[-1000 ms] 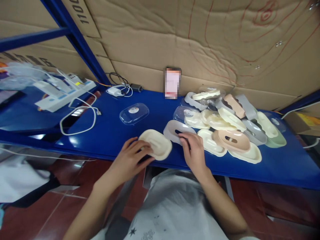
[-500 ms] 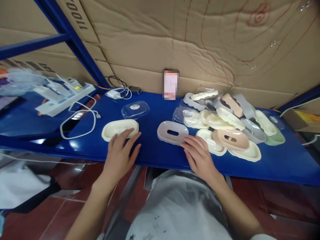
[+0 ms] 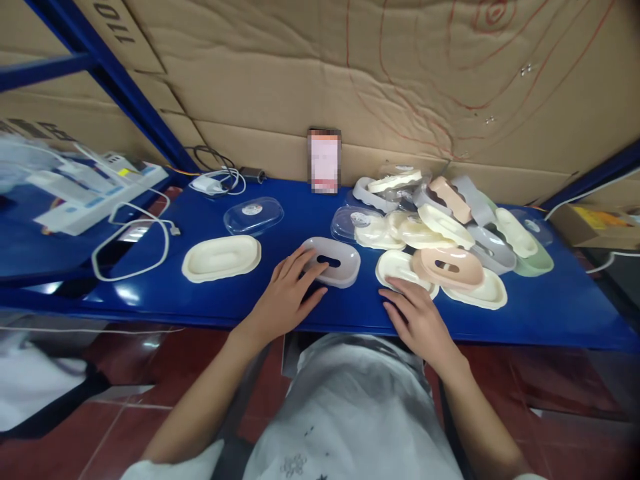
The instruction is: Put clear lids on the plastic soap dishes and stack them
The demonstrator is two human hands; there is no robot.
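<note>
You can read "110", cut off at the frame's edge, on the cardboard (image 3: 107, 23) top left; the lid stickers stay illegible to you.

Clear lid (image 3: 253, 215) far left of centre, white cable (image 3: 131, 245) and power strip (image 3: 95, 193) at left, phone (image 3: 325, 161) propped against far cardboard (image 3: 310, 80), blue surface (image 3: 550, 313)

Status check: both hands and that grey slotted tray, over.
Left hand open, fingertips on grey slotted tray. Right hand open, flat beside cream tray. Cream base sits apart, left.
</note>
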